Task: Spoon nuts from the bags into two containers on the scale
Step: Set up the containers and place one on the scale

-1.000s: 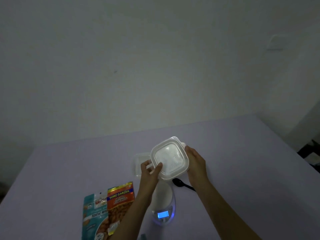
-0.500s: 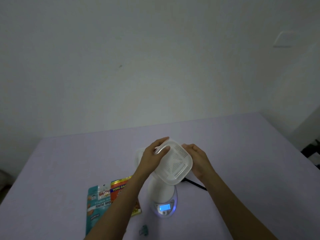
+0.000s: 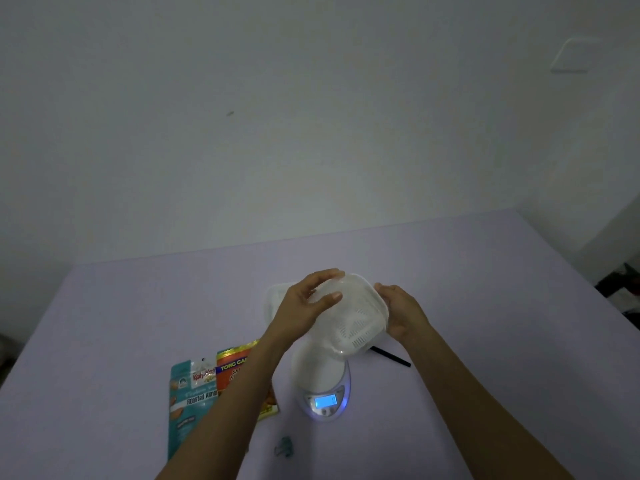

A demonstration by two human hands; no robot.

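I hold a clear square plastic container [image 3: 349, 317] tilted in the air above the white kitchen scale [image 3: 323, 386], whose display glows blue. My left hand [image 3: 306, 303] grips its near-left corner, thumb on top and fingers curled over the far edge. My right hand [image 3: 401, 311] holds its right side. A second clear container [image 3: 275, 299] lies on the table behind my left hand, mostly hidden. A teal bag of roasted almonds [image 3: 188, 396] and an orange nut bag [image 3: 239, 368] lie flat left of the scale. A black spoon [image 3: 391, 356] lies right of the scale, its bowl hidden.
A small teal binder clip [image 3: 284, 450] lies on the lilac table [image 3: 485, 306] in front of the scale. A plain wall stands behind the table. Dark objects sit past the table's right edge.
The container has tilted further between my hands. My left hand moved from its near edge up over its far-left corner. The view shifted slightly.
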